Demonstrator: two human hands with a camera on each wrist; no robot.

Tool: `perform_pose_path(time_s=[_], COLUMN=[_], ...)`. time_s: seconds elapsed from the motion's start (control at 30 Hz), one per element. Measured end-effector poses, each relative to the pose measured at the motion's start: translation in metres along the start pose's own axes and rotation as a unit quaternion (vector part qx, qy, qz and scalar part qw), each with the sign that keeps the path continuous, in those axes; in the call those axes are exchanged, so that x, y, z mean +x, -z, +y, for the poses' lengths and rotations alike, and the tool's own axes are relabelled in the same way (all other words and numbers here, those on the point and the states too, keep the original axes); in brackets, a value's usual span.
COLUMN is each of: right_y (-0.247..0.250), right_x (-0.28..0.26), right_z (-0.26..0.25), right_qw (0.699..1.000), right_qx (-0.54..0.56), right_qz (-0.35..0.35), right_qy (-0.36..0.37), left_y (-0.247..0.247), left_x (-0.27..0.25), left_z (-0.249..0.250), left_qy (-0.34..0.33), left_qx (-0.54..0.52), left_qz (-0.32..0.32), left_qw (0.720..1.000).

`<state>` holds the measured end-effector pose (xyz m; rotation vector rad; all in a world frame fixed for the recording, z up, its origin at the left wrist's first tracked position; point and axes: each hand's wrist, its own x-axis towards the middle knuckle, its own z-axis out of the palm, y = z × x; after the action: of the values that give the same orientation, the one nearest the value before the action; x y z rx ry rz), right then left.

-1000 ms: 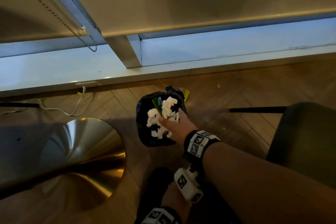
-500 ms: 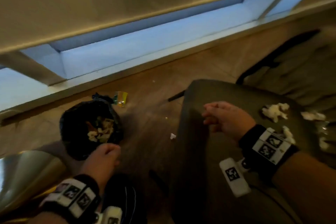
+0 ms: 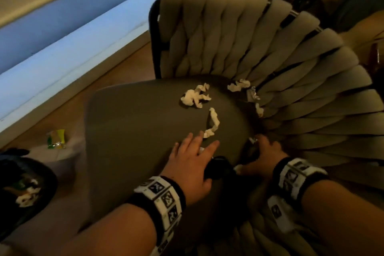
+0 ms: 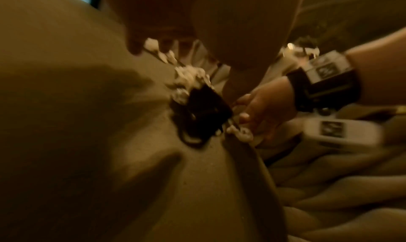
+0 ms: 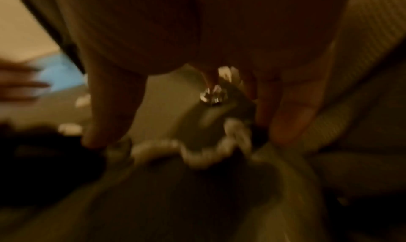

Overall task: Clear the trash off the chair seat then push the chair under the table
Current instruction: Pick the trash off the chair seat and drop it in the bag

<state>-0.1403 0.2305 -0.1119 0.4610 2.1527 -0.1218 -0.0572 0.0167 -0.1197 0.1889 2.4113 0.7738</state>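
Observation:
The grey chair seat point(image 3: 135, 131) carries crumpled white tissues point(image 3: 194, 97), a thin tissue strip point(image 3: 214, 122), another wad point(image 3: 239, 85) and a foil wrapper point(image 3: 252, 94) by the backrest. My left hand point(image 3: 197, 143) lies over the seat with fingers spread and straight, just short of the strip. A black object point(image 3: 218, 168) sits between my hands. My right hand point(image 3: 261, 147) reaches down at the seat's right edge beside a small foil scrap point(image 3: 252, 140). In the blurred right wrist view its thumb and fingers stand apart around the foil point(image 5: 213, 94) and a tissue strip point(image 5: 197, 150), holding nothing.
A black trash bag point(image 3: 25, 183) with tissues inside stands open on the wooden floor at the lower left. A yellow-green wrapper point(image 3: 56, 139) lies on the floor beside it. The padded woven backrest point(image 3: 270, 48) curves round the seat's right side. A window ledge point(image 3: 62, 58) runs behind.
The view has swung from the bag to the chair. My left hand moved from beside the bag onto the seat and opened. My right hand shifted to the seat's right edge.

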Motion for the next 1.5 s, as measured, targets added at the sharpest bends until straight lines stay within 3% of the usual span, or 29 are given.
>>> perform_pose_path(time_s=[0.07, 0.2, 0.3, 0.4, 0.47, 0.5, 0.57, 0.63, 0.67, 0.77, 0.83, 0.93, 1.07, 1.33, 1.5], right_y=[-0.022, -0.046, -0.034, -0.007, 0.006, 0.008, 0.004, -0.006, -0.011, -0.016, -0.009, 0.012, 0.039, 0.055, 0.042], right_x=[0.002, 0.022, 0.030, 0.038, 0.044, 0.047, 0.053, 0.059, 0.062, 0.070, 0.075, 0.081, 0.088, 0.106, 0.113], right_z=[0.009, 0.022, 0.028, 0.025, 0.021, 0.019, 0.015, 0.012, 0.012, 0.016, 0.017, 0.011, -0.012, -0.030, -0.033], right_qw=[1.000, 0.994, 0.985, 0.974, 0.972, 0.976, 0.981, 0.979, 0.977, 0.973, 0.975, 0.970, 0.963, 0.974, 0.977], right_qx=[0.011, 0.048, 0.061, 0.111, 0.144, 0.147, 0.144, 0.147, 0.148, 0.123, 0.101, 0.125, 0.148, -0.042, 0.057], right_qz=[-0.023, 0.025, 0.035, 0.112, 0.135, 0.120, 0.076, 0.080, 0.098, 0.144, 0.141, 0.143, 0.179, 0.130, 0.110], right_qy=[0.005, 0.091, 0.156, 0.163, 0.127, 0.111, 0.106, 0.117, 0.123, 0.130, 0.139, 0.154, 0.138, 0.182, 0.175], left_y=[-0.012, -0.018, -0.020, -0.015, -0.002, 0.008, 0.031, 0.049, 0.055, 0.055, 0.046, 0.033, 0.015, 0.006, 0.001], left_x=[0.025, 0.074, 0.089, 0.086, 0.083, 0.083, 0.091, 0.106, 0.115, 0.131, 0.128, 0.111, 0.076, 0.083, 0.080], left_z=[0.015, 0.025, 0.022, 0.025, 0.028, 0.031, 0.032, 0.025, 0.018, -0.010, -0.024, -0.033, -0.049, -0.064, -0.067], left_qy=[0.009, 0.018, 0.005, -0.054, -0.046, -0.039, -0.021, 0.037, 0.073, 0.150, 0.148, 0.118, 0.163, 0.181, 0.177], left_qx=[0.060, 0.173, 0.224, 0.203, 0.093, 0.050, 0.005, -0.005, 0.027, 0.144, 0.185, 0.192, 0.158, 0.173, 0.154], left_qz=[-0.002, -0.037, -0.076, -0.099, -0.048, 0.016, 0.170, 0.252, 0.242, 0.103, 0.067, 0.083, 0.074, 0.018, 0.019], left_qw=[0.998, 0.984, 0.972, 0.973, 0.993, 0.998, 0.985, 0.967, 0.967, 0.973, 0.969, 0.971, 0.971, 0.968, 0.972])
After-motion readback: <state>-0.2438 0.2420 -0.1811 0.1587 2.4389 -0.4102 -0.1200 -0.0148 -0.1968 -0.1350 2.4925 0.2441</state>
